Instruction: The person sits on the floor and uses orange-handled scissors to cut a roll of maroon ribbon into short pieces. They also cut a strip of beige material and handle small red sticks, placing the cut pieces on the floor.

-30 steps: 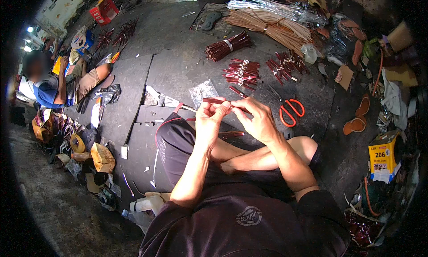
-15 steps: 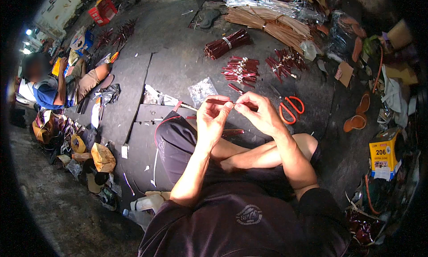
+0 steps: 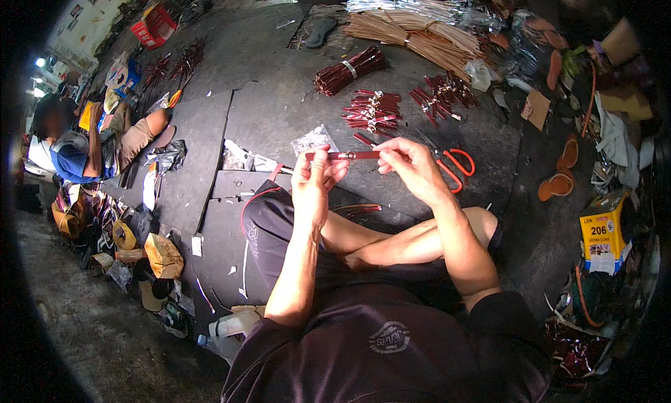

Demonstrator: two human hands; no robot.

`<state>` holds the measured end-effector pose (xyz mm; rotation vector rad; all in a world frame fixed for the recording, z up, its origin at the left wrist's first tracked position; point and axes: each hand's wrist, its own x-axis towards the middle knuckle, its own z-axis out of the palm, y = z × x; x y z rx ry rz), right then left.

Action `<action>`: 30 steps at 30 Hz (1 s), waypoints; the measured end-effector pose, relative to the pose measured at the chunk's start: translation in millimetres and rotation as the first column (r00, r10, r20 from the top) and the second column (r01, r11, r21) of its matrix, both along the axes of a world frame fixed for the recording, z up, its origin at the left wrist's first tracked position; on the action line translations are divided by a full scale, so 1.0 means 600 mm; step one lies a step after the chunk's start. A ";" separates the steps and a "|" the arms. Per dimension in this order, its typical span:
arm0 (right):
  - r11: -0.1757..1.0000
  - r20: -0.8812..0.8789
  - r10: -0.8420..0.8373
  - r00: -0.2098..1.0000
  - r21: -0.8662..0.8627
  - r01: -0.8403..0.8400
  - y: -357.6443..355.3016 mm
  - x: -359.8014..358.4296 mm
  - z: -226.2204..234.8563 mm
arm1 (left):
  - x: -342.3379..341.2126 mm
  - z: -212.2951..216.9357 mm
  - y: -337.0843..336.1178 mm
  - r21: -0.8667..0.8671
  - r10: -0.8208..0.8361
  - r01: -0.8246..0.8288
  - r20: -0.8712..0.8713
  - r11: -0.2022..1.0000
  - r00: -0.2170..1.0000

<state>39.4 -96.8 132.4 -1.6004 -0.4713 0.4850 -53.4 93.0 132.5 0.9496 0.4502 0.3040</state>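
Farther apart than half a second ago, when their fingertips nearly met, our hands now stretch a strap (image 3: 365,155) between them. It is a thin, flat, dark-red band, glossy, with a small shiny metal piece (image 3: 347,155) toward its left part. We hold it level above the floor (image 3: 279,89), just beyond our crossed legs. Our left hand (image 3: 314,179) has its thumb and fingers closed on the left end, the other fingers loosely curled; our right hand (image 3: 409,164) pinches the right end between thumb and fingertips. Both forearms reach forward, elbows bent. On the far side lie a stiff dark-red bundle (image 3: 339,75), tied with a pale band, and a pile (image 3: 372,112) of short glossy straps with metal bits. Scissors (image 3: 472,167) with smooth orange loops rest right of our right hand.
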 end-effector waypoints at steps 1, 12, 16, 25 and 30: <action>0.999 -0.041 0.022 0.999 0.028 -0.021 -0.005 0.006 0.004 | 0.000 0.006 0.005 -0.082 -0.022 0.021 -0.001 0.996 1.000; 0.905 -0.417 0.190 0.889 0.426 0.006 -0.014 0.021 0.000 | -0.004 -0.049 0.057 -0.520 -0.094 0.141 0.117 0.843 0.989; 0.788 -0.587 0.371 0.720 0.609 0.091 0.016 0.005 -0.050 | 0.003 -0.074 0.037 -0.805 -0.090 0.271 0.264 0.527 0.960; 0.997 0.779 -0.008 0.627 -0.041 0.062 0.027 -0.029 0.040 | -0.003 0.004 0.036 0.020 -0.132 0.131 0.031 0.991 0.991; 0.995 0.595 -0.038 0.803 -0.048 0.082 0.037 -0.052 0.068 | -0.011 0.017 0.021 0.364 -0.132 0.097 0.071 0.926 0.989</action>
